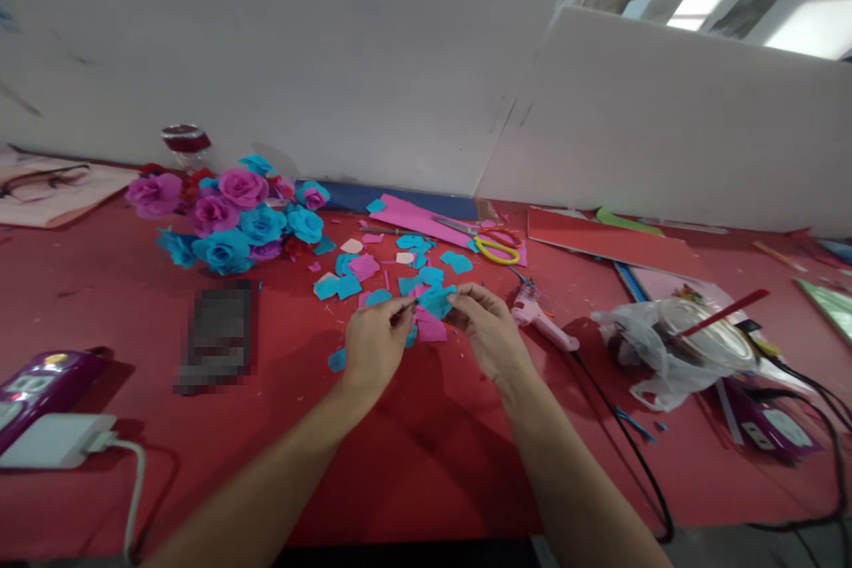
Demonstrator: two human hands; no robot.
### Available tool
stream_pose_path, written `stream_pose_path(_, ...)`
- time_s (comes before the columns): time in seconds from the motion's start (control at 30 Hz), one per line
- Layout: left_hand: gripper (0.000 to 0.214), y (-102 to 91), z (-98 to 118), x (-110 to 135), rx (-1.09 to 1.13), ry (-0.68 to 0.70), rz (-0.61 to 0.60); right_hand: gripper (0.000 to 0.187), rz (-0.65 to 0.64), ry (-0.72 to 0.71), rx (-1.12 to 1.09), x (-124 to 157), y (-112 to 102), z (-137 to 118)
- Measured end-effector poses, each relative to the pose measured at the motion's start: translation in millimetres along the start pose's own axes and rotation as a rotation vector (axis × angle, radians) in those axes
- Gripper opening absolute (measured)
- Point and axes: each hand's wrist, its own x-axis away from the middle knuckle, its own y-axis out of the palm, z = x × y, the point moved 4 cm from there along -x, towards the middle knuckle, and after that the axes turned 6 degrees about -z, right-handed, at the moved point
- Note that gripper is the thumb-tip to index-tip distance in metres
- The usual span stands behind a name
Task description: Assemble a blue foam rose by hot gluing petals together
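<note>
Above the middle of the red table, my right hand (489,327) is closed, pinching a blue paper petal (436,301) between thumb and fingers. My left hand (378,339) is closed too, its fingertips on a thin dark stick (406,309) that meets the petal's left edge; most of that stick is hidden. Below and behind both hands lie loose blue, pink and pale paper cutouts, among them a pink piece (431,327). To the right of my right hand rests a pink glue gun (542,323). Scissors (496,247) with yellow and red handles lie behind it.
A bunch of paper roses (243,217) stands at the left back. Nearer are a blurred-out dark object (219,337), a purple power strip (46,386) and a white charger (63,441). On the right sit a plastic bag (658,346), a cable (626,444) and coloured sheets (612,241).
</note>
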Motion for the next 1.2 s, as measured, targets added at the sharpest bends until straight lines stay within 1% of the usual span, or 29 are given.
stream_pose_path(0.07,0.013,0.7,0,-1,0.029,-0.002,-0.014,0.018,-0.003,-0.016,0.004,0,0,-1)
stream_pose_path(0.1,0.013,1.6,0,-2,0.090,-0.010,-0.030,0.018,-0.006,-0.031,0.002,0,0,-2)
stream_pose_path(0.17,0.013,3.8,-1,-4,0.291,-0.047,-0.070,0.016,-0.008,-0.058,-0.006,-1,-1,-2)
stream_pose_path(0.23,0.013,6.3,-3,-5,0.514,-0.114,-0.099,0.015,-0.009,-0.071,-0.009,-2,-3,-2)
stream_pose_path(0.3,0.016,8.5,-5,-5,0.692,-0.207,-0.108,0.011,-0.001,-0.073,-0.007,-2,-5,-1)
stream_pose_path(0.4,0.020,10.6,-8,-5,0.878,-0.330,-0.091,0.008,0.054,-0.067,-0.004,-2,-8,3)
stream_pose_path(0.47,0.021,11.1,-9,-5,0.973,-0.373,-0.066,0.009,0.078,-0.053,0.047,-1,-7,6)
stream_pose_path(0.5,0.021,11.1,-9,-5,1.008,-0.384,-0.053,0.012,0.058,-0.037,0.085,0,-4,9)
stream_pose_path(0.53,0.020,11.3,-9,-5,1.035,-0.394,-0.043,0.015,0.011,-0.017,0.123,2,1,11)
stream_pose_path(0.6,0.019,12.1,-10,-5,1.069,-0.409,-0.035,0.022,-0.127,0.022,0.176,5,15,18)
stream_pose_path(0.67,0.020,13.3,-12,-5,1.086,-0.426,-0.029,0.026,-0.231,0.021,0.210,9,27,23)
stream_pose_path(0.7,0.020,14.0,-13,-4,1.088,-0.434,-0.026,0.025,-0.244,0.003,0.236,10,30,25)
stream_pose_path(0.77,0.022,15.1,-15,-4,1.078,-0.435,-0.034,0.018,-0.212,-0.043,0.293,11,32,29)
stream_pose_path(0.83,0.022,15.5,-15,-4,1.042,-0.427,-0.081,0.014,-0.182,-0.067,0.326,10,31,31)
stream_pose_path(0.9,0.022,12.6,-13,-4,0.950,-0.391,-0.127,0.014,-0.173,-0.066,0.338,9,28,32)
stream_pose_path(0.93,0.022,8.7,-11,-5,0.878,-0.349,-0.121,0.014,-0.164,-0.063,0.345,9,26,32)
stream_pose_path(1.03,0.022,-9.1,-3,-8,0.593,-0.172,-0.009,0.014,-0.100,-0.051,0.380,8,22,28)
stream_pose_path(1.07,0.021,-13.6,-1,-9,0.520,-0.134,0.014,0.013,-0.083,-0.046,0.390,9,21,27)
stream_pose_path(1.13,0.019,-17.2,0,-11,0.450,-0.121,-0.005,0.012,-0.075,-0.040,0.412,9,22,25)
stream_pose_path(1.2,0.018,-15.8,-3,-12,0.477,-0.142,-0.060,0.012,-0.080,-0.051,0.450,10,24,25)
